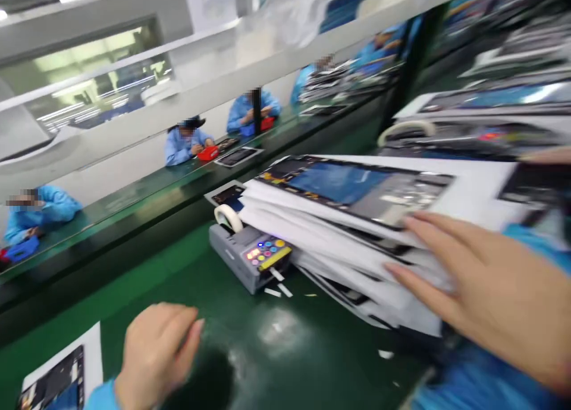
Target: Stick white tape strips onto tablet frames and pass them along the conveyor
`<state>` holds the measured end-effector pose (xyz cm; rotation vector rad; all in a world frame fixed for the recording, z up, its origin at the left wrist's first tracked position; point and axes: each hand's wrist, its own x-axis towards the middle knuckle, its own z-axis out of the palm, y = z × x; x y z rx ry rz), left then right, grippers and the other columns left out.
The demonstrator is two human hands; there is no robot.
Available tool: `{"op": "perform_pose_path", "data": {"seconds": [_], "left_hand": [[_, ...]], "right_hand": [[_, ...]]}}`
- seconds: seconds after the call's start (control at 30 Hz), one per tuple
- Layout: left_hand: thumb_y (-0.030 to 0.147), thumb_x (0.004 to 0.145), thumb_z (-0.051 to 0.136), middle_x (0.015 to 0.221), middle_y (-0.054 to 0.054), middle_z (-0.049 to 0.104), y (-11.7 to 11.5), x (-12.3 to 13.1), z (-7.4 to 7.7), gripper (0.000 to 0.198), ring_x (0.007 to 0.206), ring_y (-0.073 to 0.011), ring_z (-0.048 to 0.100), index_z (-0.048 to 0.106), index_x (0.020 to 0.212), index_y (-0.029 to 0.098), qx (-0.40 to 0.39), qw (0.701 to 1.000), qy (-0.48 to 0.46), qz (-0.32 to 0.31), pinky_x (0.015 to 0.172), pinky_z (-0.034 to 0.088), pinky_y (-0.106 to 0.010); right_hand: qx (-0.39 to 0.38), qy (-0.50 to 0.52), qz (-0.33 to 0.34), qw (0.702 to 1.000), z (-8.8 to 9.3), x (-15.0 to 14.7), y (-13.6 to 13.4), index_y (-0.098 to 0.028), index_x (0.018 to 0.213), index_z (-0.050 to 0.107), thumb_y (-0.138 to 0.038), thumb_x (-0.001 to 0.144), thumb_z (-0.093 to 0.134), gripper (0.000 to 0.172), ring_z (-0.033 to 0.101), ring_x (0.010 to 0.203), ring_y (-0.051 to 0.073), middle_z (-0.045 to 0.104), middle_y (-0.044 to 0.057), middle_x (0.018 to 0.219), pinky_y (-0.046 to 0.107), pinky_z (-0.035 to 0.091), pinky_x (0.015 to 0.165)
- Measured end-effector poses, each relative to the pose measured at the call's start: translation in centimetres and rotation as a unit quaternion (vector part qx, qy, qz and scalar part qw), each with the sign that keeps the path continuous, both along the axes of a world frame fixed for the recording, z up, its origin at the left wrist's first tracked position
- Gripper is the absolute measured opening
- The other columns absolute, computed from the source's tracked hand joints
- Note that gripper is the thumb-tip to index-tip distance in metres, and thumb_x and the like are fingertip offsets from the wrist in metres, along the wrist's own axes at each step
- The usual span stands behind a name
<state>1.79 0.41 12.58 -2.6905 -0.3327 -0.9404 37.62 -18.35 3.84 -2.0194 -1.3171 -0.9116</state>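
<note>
My right hand (pixel 495 285) reaches in from the right with fingers extended and apart, at the near edge of a stack of white sheets (pixel 312 237). On the stack's top lies a dark, flat electronic device part (pixel 352 187) with a blue rectangle in its middle. The fingertips are at that part's near corner; blur hides whether they press on it. My left hand (pixel 156 350) hangs over the green bench at the lower left. Its fingers are curled together, and no object shows in them. Left of it, a similar device part (pixel 60 380) lies on a white sheet.
A grey tape dispenser (pixel 250 255) with lit buttons stands against the stack; small white strips (pixel 279 288) lie before it. More sheet stacks (pixel 504 100) rise at the right. Beyond the green bench (pixel 147 285), several people (pixel 182 145) in blue sit along another bench.
</note>
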Motion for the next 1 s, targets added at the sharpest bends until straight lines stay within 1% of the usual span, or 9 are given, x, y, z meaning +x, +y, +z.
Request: {"op": "perform_pose_path", "data": {"seconds": [0.1,0.17,0.23,0.33,0.47,0.67,0.83,0.93,1.0], "left_hand": [[0.028,0.096,0.047,0.079,-0.004,0.069,0.3,11.6,0.9,0.023,0.071,-0.0153,0.065,0.064,0.086,0.018,0.013,0.997,0.034,-0.062,0.064,0.052,-0.027],[0.031,0.096,0.047,0.086,-0.006,0.069,0.7,17.2,2.0,0.023,0.080,-0.0169,0.065,0.065,0.090,0.018,0.021,0.996,0.064,-0.066,0.069,0.053,-0.029],[0.030,0.095,0.051,0.096,-0.007,0.068,1.1,21.2,3.3,0.019,0.090,-0.0188,0.064,0.064,0.096,0.017,0.033,0.992,0.101,-0.072,0.076,0.053,-0.031],[0.030,0.092,0.058,0.102,-0.006,0.066,1.1,24.9,5.0,0.017,0.094,-0.0190,0.063,0.063,0.100,0.015,0.052,0.978,0.180,-0.094,0.081,0.054,-0.036],[0.035,0.093,0.059,0.106,-0.006,0.064,1.0,26.8,5.8,0.025,0.091,-0.0171,0.063,0.061,0.108,0.016,0.059,0.960,0.256,-0.097,0.079,0.055,-0.037],[0.035,0.093,0.058,0.110,-0.007,0.063,1.3,27.7,5.6,0.027,0.092,-0.0175,0.063,0.060,0.112,0.016,0.037,0.962,0.255,-0.090,0.080,0.055,-0.038],[0.034,0.093,0.059,0.110,-0.006,0.062,1.0,27.2,4.1,0.023,0.097,-0.0186,0.061,0.061,0.107,0.016,0.003,0.982,0.171,-0.078,0.084,0.053,-0.040],[0.029,0.097,0.049,0.108,-0.009,0.061,0.5,26.3,2.7,0.020,0.099,-0.0206,0.059,0.061,0.104,0.014,-0.039,0.992,0.104,-0.061,0.085,0.049,-0.040],[0.027,0.098,0.041,0.102,-0.011,0.063,0.0,25.9,1.9,0.025,0.098,-0.0220,0.058,0.062,0.099,0.013,-0.069,0.990,0.089,-0.080,0.085,0.047,-0.039]], "right_hand": [[-0.009,-0.044,0.014,0.999,3.2,1.1,0.2,-0.013,0.128,0.054,-0.049,0.098,0.032,0.052,0.061,0.110,0.031,0.061,0.016,0.126,0.045,0.051,0.091],[-0.009,-0.055,0.025,0.998,4.6,1.5,0.6,-0.015,0.121,0.058,-0.045,0.098,0.033,0.045,0.064,0.103,0.028,0.065,0.013,0.121,0.041,0.053,0.085],[-0.029,-0.057,0.047,0.997,5.6,1.9,1.0,-0.017,0.115,0.063,-0.043,0.098,0.036,0.041,0.066,0.099,0.025,0.067,0.011,0.117,0.037,0.055,0.082],[-0.054,-0.066,0.081,0.993,6.4,2.6,1.3,-0.018,0.108,0.066,-0.040,0.098,0.036,0.039,0.068,0.092,0.023,0.069,0.010,0.110,0.036,0.056,0.075],[-0.059,-0.070,0.094,0.991,6.5,3.3,1.6,-0.019,0.106,0.065,-0.037,0.098,0.037,0.034,0.068,0.090,0.020,0.069,0.007,0.108,0.032,0.057,0.071],[-0.059,-0.080,0.098,0.990,6.7,3.7,2.1,-0.021,0.104,0.065,-0.035,0.097,0.039,0.031,0.067,0.085,0.019,0.068,0.007,0.101,0.029,0.054,0.063],[-0.053,-0.097,0.095,0.989,7.1,4.0,3.0,-0.020,0.101,0.066,-0.037,0.099,0.037,0.034,0.065,0.073,0.018,0.065,0.007,0.087,0.028,0.046,0.052],[-0.035,-0.122,0.101,0.987,7.6,4.0,3.2,-0.020,0.099,0.066,-0.035,0.100,0.037,0.033,0.064,0.074,0.016,0.065,0.005,0.085,0.027,0.045,0.054],[-0.017,-0.140,0.103,0.985,8.0,4.1,3.3,-0.019,0.099,0.066,-0.033,0.100,0.038,0.032,0.064,0.076,0.016,0.065,0.006,0.086,0.027,0.047,0.058]]}}
